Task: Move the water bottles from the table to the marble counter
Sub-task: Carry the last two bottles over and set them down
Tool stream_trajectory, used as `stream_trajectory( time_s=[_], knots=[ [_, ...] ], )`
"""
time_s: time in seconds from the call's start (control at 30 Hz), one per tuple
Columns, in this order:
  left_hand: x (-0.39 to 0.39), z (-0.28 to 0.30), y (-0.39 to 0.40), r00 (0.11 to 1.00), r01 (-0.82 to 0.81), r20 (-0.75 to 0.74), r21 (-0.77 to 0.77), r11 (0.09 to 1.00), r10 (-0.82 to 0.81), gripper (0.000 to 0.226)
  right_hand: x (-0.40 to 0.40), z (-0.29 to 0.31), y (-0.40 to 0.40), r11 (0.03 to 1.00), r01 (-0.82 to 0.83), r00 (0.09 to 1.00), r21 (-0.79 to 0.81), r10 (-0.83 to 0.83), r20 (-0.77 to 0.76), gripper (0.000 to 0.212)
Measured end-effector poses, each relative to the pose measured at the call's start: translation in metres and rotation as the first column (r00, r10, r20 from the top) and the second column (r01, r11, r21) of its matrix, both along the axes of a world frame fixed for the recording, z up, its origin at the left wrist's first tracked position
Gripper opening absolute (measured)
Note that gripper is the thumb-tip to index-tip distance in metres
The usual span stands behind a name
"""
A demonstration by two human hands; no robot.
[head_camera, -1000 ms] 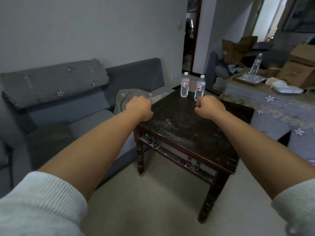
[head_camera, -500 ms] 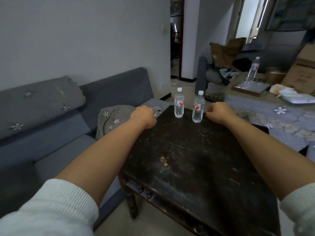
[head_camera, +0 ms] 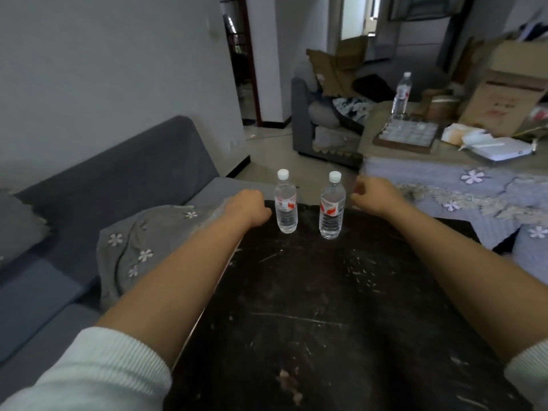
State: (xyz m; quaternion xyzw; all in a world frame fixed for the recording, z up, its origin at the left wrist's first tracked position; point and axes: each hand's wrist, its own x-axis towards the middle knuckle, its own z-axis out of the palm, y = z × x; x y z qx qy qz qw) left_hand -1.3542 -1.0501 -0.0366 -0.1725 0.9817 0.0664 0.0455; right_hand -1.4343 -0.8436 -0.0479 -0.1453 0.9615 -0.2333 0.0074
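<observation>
Two clear water bottles with white caps and red-and-white labels stand upright at the far edge of a dark worn wooden table (head_camera: 341, 307). The left bottle (head_camera: 286, 203) is just right of my left hand (head_camera: 248, 206), whose fingers are curled into a fist and hold nothing. The right bottle (head_camera: 332, 206) is just left of my right hand (head_camera: 375, 193), fingers also curled and empty. Neither hand touches a bottle. A third, taller bottle (head_camera: 401, 95) stands on a counter (head_camera: 382, 134) at the back right.
A grey sofa (head_camera: 127, 185) with a flowered cushion (head_camera: 154, 235) runs along the table's left side. A flowered blue cloth (head_camera: 462, 188) covers furniture at the right. Cardboard boxes (head_camera: 504, 102), a tray (head_camera: 406, 136) and a white container (head_camera: 498, 148) sit on the counter. A doorway (head_camera: 240, 60) opens behind.
The view has moved closer over the table. Both hands have reached forward and now flank the two bottles, the right hand's fingers loosening a little.
</observation>
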Motion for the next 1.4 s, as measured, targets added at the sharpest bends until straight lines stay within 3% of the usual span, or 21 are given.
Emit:
stream_trajectory(
  time_s=[0.17,0.4,0.53,0.67,0.87,1.1,1.4],
  knots=[
    [-0.086,-0.017,-0.035,0.997,0.071,0.022,0.105,0.992,-0.074,0.041,-0.058,-0.017,-0.039,0.997,0.076,0.997,-0.028,-0.075,0.036,0.036],
    [-0.188,-0.055,-0.060,0.982,0.185,-0.088,0.248,0.951,-0.169,0.057,-0.123,-0.045,-0.079,0.980,0.195,0.976,0.029,-0.197,0.089,0.063],
    [-0.228,-0.078,-0.066,0.970,0.244,-0.076,0.288,0.926,-0.232,0.060,-0.148,-0.062,-0.092,0.968,0.220,0.966,0.123,-0.234,0.113,0.065],
    [-0.247,-0.094,-0.067,0.951,0.308,-0.032,0.206,0.929,-0.308,0.043,-0.162,-0.075,-0.099,0.956,0.240,0.963,0.167,-0.256,0.085,0.053],
    [-0.243,-0.100,-0.058,0.919,0.395,-0.042,0.095,0.914,-0.392,0.036,-0.161,-0.073,-0.091,0.954,0.212,0.966,0.213,-0.238,0.103,0.037],
    [-0.208,-0.087,-0.027,0.870,0.492,-0.045,0.097,0.865,-0.490,0.034,-0.101,-0.069,-0.055,0.953,0.290,0.940,0.091,-0.301,0.159,0.031],
    [-0.105,-0.054,0.103,0.676,0.734,-0.072,0.145,0.663,-0.733,0.028,0.029,-0.021,0.055,0.912,0.407,0.860,0.060,-0.404,0.312,0.027]
  ],
)
